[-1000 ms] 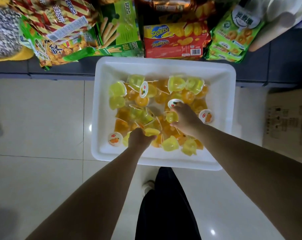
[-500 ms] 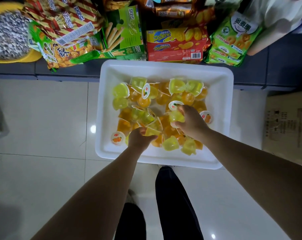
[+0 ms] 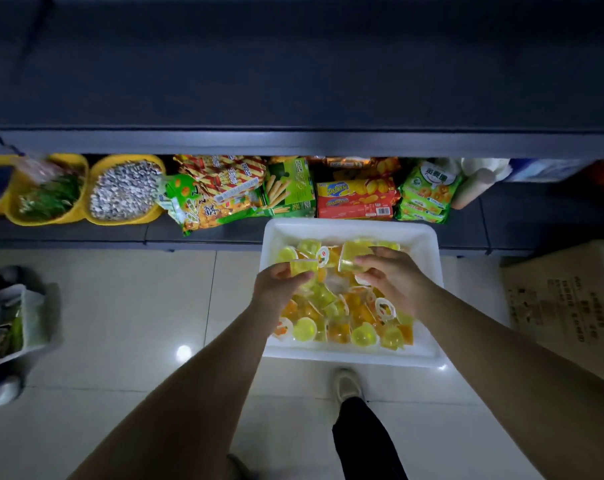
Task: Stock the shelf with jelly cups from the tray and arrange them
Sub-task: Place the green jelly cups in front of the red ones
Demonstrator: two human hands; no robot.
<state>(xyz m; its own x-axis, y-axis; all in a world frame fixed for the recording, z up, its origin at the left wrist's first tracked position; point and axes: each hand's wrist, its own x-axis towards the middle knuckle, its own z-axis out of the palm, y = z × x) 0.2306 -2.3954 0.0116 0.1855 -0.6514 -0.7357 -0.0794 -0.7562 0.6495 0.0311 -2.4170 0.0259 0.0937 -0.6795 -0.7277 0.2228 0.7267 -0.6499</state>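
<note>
Standing over the white tray (image 3: 428, 244), the person's left hand (image 3: 276, 289) pinches a yellow jelly cup (image 3: 303, 266) above it. Their right hand (image 3: 394, 278) grips a green jelly cup (image 3: 354, 258), tipped sideways, mouth toward the left hand.

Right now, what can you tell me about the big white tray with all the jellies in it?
The white tray is a deep rectangular tub with rounded corners and a thick rim, and looks like smooth plastic. It sits flat on the pale tiled floor, its far edge against the bottom shelf below the snack packets. Yellow and orange jelly cups lie heaped inside, some tipped over. Both hands hover above it, the left hand and right hand each holding a yellow cup.
</note>
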